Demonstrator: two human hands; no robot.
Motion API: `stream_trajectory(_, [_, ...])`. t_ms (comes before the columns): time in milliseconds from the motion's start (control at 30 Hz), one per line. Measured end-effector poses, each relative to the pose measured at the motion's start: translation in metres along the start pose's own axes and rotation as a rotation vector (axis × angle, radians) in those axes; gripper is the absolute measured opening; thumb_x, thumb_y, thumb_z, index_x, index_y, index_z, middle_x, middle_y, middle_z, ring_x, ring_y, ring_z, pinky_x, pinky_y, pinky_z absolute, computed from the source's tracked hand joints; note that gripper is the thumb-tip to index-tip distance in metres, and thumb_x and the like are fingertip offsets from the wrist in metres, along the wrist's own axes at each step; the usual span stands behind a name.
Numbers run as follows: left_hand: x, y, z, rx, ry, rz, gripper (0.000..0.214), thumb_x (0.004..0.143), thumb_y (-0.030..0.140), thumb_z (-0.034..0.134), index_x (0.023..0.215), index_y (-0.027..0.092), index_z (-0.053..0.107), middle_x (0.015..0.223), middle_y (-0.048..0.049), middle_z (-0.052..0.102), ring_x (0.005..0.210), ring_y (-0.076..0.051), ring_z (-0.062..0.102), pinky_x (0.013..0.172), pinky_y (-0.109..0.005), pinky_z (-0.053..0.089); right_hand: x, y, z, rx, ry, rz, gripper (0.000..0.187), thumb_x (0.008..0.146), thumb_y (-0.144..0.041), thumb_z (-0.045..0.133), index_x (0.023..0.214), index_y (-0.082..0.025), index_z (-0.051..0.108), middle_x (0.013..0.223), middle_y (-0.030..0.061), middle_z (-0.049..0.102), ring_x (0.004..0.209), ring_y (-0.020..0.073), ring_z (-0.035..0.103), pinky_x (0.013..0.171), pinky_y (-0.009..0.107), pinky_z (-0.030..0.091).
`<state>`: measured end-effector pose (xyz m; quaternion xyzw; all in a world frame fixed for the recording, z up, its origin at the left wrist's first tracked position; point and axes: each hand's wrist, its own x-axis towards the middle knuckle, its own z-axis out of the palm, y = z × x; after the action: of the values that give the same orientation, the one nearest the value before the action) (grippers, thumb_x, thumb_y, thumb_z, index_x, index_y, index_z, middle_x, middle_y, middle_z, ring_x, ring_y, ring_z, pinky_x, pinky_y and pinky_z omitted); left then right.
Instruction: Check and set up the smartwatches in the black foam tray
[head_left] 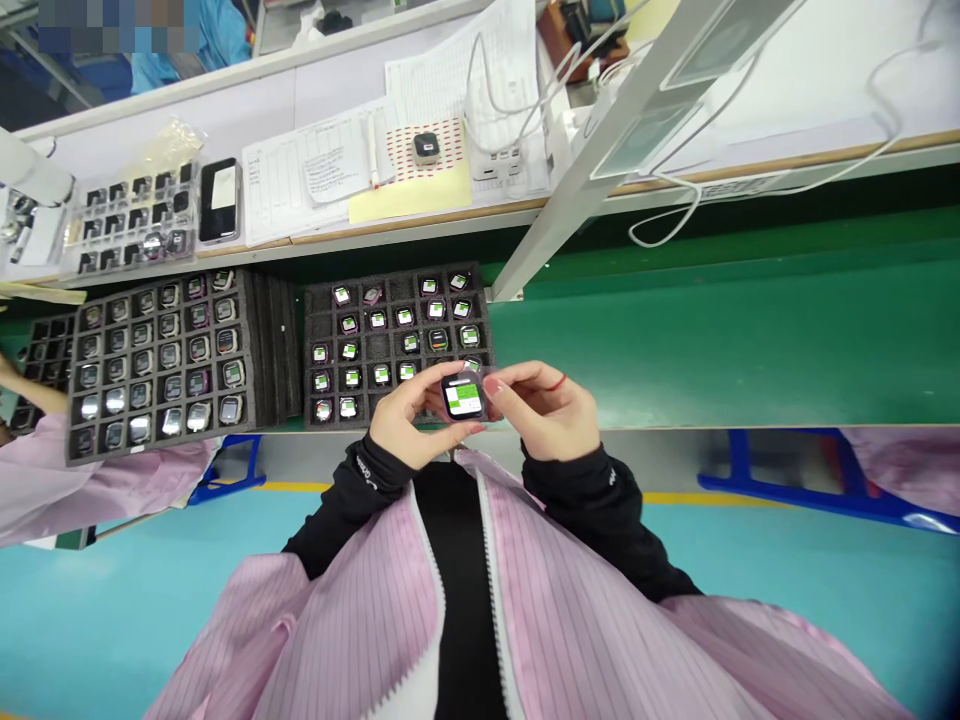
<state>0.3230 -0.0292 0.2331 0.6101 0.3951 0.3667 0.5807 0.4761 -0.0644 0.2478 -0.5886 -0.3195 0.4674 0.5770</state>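
Note:
A smartwatch (463,398) with a lit green and white screen is held in front of my body, over the bench's front edge. My left hand (409,415) grips it by its left side, thumb below and fingers above. At its right side, my right hand (551,408) is closed in a pinch of thumb and forefinger on what looks like a clear film (489,384) at the watch's edge. Just behind the hands lies a dark foam tray (379,348) with many lit watch bodies in its cells; a few cells hold none.
On the left stand stacked foam trays (277,345) and another full watch tray (157,360), with a co-worker's arm (34,385) beyond. The shelf behind carries a phone (220,200), papers (277,190), a small watch (426,148) and a charger (495,160). A metal post (600,170) rises right of centre.

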Motion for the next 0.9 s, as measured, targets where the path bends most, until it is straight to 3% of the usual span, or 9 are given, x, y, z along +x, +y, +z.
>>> stream_trajectory(233, [-0.0013, 0.0025, 0.0028, 0.111, 0.041, 0.08, 0.054, 0.074, 0.024, 0.078, 0.125, 0.02, 0.06, 0.112, -0.0088, 0.069, 0.084, -0.015, 0.068, 0.076, -0.026, 0.06, -0.0033, -0.0047, 0.0006, -0.004, 0.015, 0.011, 0.037, 0.065, -0.052, 0.085, 0.072, -0.019, 0.067, 0.067, 0.0021, 0.068, 0.055, 0.0122, 0.06, 0.058, 0.028, 0.057])
stream_trajectory(467, [-0.0026, -0.0026, 0.003, 0.248, 0.071, 0.158, 0.055, 0.074, 0.036, 0.081, 0.124, 0.023, 0.061, 0.114, -0.008, 0.069, 0.08, -0.015, 0.068, 0.078, -0.03, 0.061, -0.007, -0.0067, 0.0068, -0.026, 0.041, 0.008, 0.034, 0.066, -0.047, 0.085, 0.07, -0.018, 0.066, 0.069, 0.0031, 0.069, 0.052, 0.0107, 0.058, 0.05, 0.025, 0.053])
stream_trajectory(900, [-0.0051, -0.0036, 0.0021, 0.186, 0.083, 0.148, 0.059, 0.075, 0.035, 0.08, 0.129, 0.025, 0.06, 0.111, -0.0072, 0.069, 0.077, -0.013, 0.067, 0.078, -0.029, 0.061, -0.0066, -0.0061, 0.0079, -0.088, -0.005, -0.001, 0.03, 0.07, -0.044, 0.082, 0.07, -0.018, 0.066, 0.067, 0.002, 0.065, 0.052, 0.0106, 0.054, 0.047, 0.024, 0.049])
